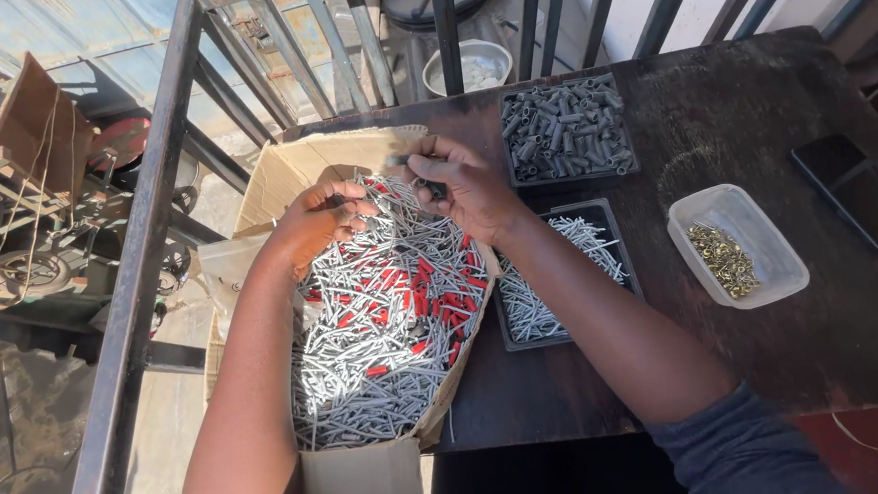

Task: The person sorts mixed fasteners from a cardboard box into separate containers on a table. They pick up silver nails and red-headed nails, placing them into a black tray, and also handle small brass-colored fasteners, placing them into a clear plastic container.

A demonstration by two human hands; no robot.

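Up close, the right hand (468, 187) has its grip pinched on a small dark sleeve (437, 188), while the left hand (325, 216) pinches a thin grey pin (381, 194). Beneath both lies a cardboard box (285, 170) of grey and red pieces; right of them, on the tabletop (752, 100), trays.

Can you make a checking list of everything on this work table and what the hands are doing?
Surface: dark wooden table, worn.
Job's things: cardboard box of grey and red rods; black tray of grey sleeves; black tray of thin grey pins.
Clutter: clear tub of brass bits; dark phone.
Hands: left hand in the box; right hand pinching a small dark piece.
Cables: nothing seen.
Surroundings: metal railing, yard below.
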